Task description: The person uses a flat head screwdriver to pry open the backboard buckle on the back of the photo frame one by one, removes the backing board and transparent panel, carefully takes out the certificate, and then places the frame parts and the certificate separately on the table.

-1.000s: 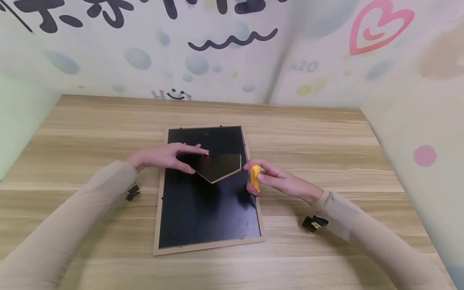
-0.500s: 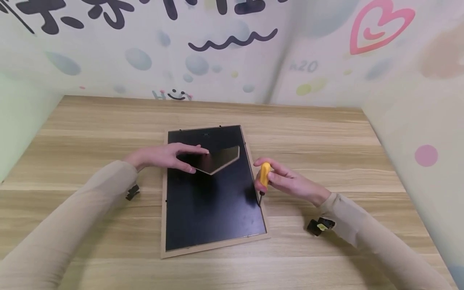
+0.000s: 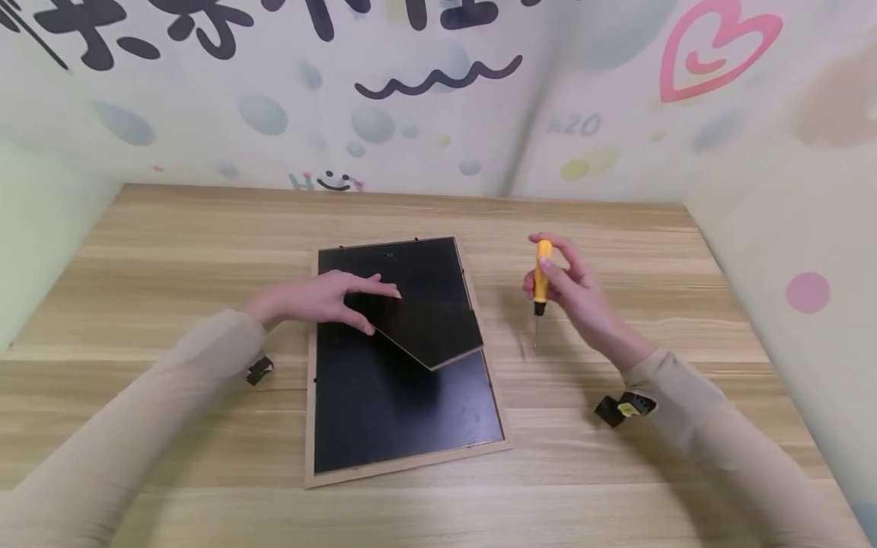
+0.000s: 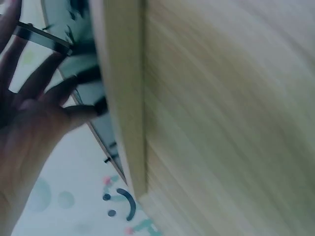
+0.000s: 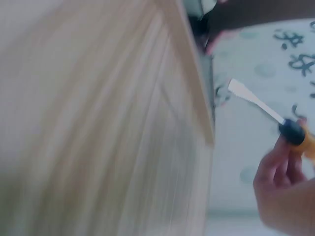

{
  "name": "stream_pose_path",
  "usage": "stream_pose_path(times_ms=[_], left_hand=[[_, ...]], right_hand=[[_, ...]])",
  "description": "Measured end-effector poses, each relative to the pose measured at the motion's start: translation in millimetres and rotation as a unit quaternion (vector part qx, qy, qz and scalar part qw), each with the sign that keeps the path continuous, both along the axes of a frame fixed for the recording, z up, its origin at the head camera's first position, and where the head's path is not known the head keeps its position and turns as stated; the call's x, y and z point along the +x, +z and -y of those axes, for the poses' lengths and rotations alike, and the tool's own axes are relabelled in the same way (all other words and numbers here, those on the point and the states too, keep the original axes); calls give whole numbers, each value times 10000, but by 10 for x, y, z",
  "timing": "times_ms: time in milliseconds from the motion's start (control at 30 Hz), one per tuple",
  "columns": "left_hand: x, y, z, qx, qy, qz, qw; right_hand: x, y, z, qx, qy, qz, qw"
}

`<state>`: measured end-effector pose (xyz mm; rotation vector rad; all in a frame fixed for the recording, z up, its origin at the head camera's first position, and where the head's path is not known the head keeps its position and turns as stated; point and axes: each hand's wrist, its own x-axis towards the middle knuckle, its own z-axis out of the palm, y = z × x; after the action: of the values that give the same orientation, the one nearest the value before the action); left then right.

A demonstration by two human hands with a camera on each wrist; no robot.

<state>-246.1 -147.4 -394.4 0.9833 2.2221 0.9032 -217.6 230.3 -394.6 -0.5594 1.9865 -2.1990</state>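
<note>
From the head view I see the dark-backed frame [image 3: 384,426] on the counter [image 3: 219,487], the left hand [image 3: 322,297] at its ten o'clock, grip wide against a dark flap [image 3: 438,331]; at two, the right hand [image 3: 585,301] grips a yellow screwdriver [image 3: 541,285], apart from the frame. The left wrist view shows splayed fingers [image 4: 42,76] at nine; the right wrist view, the blade [image 5: 242,92] aimed at ten.

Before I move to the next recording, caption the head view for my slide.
Right hand holding a yellow screwdriver beside a black-backed frame; left hand at its dark flap.
</note>
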Motion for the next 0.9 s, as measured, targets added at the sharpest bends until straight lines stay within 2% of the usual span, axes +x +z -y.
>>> stream_pose_path(times_ms=[133, 333, 433, 500, 567, 633, 700, 767, 800, 900], left_hand=[[32, -21, -63, 110, -207, -362, 9991], [98, 2, -144, -68, -244, -890, 9957], [115, 24, -178, -168, -246, -1073, 9938], [121, 32, -193, -222, -213, -1166, 9927], [128, 41, -207, -315, -117, -1255, 9915], [137, 49, -219, -463, 69, -1321, 9901], [142, 49, -234, -664, 327, -1378, 9877], [138, 46, -256, -874, 567, -1490, 9833], [137, 44, -270, -987, 703, -1503, 9812], [117, 27, -328, -1320, 1018, -1642, 9722]], right_hand=[[-127, 5, -242, 770, -983, 175, 9920], [-312, 26, -596, 1372, -1930, 549, 9700], [-402, 50, -764, 1469, -2354, 789, 9575], [-464, 68, -882, 1225, -2602, 1084, 9516], [-522, 86, -1017, 746, -2869, 1472, 9436], [-573, 104, -1172, 46, -3181, 1892, 9290], [-621, 114, -1343, -725, -3594, 2161, 9049], [-658, 116, -1511, -954, -4025, 2309, 8807], [-664, 106, -1594, -712, -4227, 2308, 8735], [-655, 52, -1819, 693, -4666, 2375, 8492]])
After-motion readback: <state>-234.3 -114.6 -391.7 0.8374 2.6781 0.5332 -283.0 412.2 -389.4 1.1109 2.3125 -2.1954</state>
